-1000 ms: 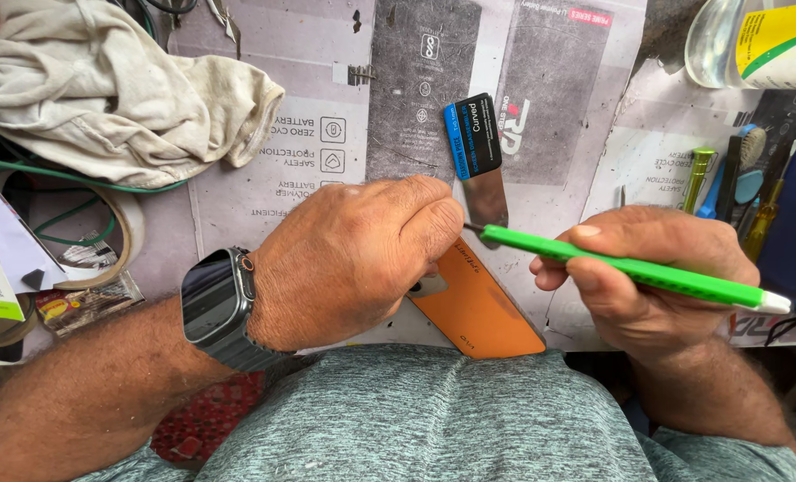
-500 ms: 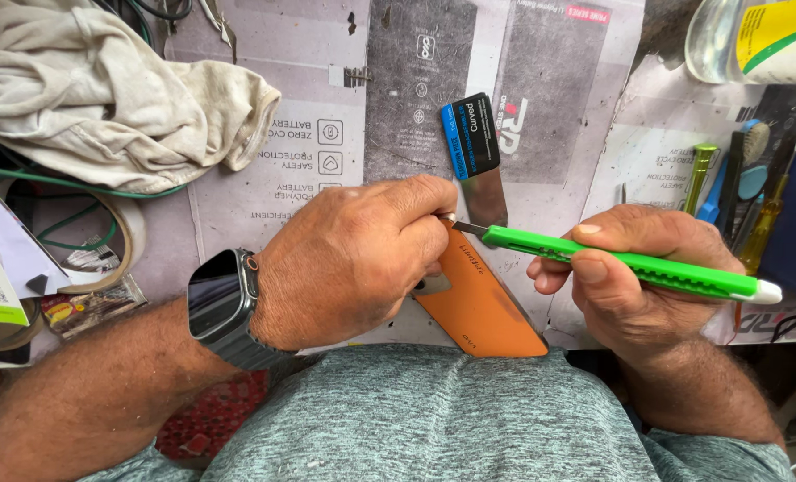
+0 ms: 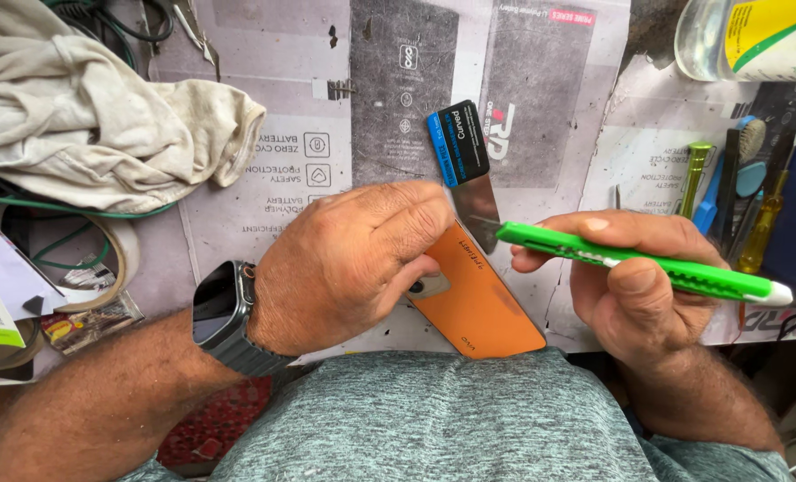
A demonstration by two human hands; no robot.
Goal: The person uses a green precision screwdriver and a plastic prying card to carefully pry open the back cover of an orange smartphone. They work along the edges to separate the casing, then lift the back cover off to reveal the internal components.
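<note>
An orange phone (image 3: 480, 299) lies back-up at the near edge of the bench, tilted. My left hand (image 3: 353, 259) presses down on its upper left part, fingers curled over the camera corner; a dark smartwatch (image 3: 222, 312) sits on that wrist. My right hand (image 3: 634, 286) grips a green utility knife (image 3: 639, 264), held almost level, its tip pointing left at the phone's top edge. A thin metal pry blade with a black and blue handle (image 3: 462, 161) sticks out from the phone's top edge, next to the knife tip.
Printed paper sheets (image 3: 326, 134) cover the bench. A crumpled beige cloth (image 3: 94, 116) and green cables lie at the back left, a tape roll (image 3: 103, 259) at the left. Screwdrivers and brushes (image 3: 728, 187) stand at the right, a clear bottle (image 3: 755, 36) at the back right.
My right hand has drawn the green knife a little to the right, off my left fingers, its tip now beside the pry blade. My left hand stays pressed on the phone.
</note>
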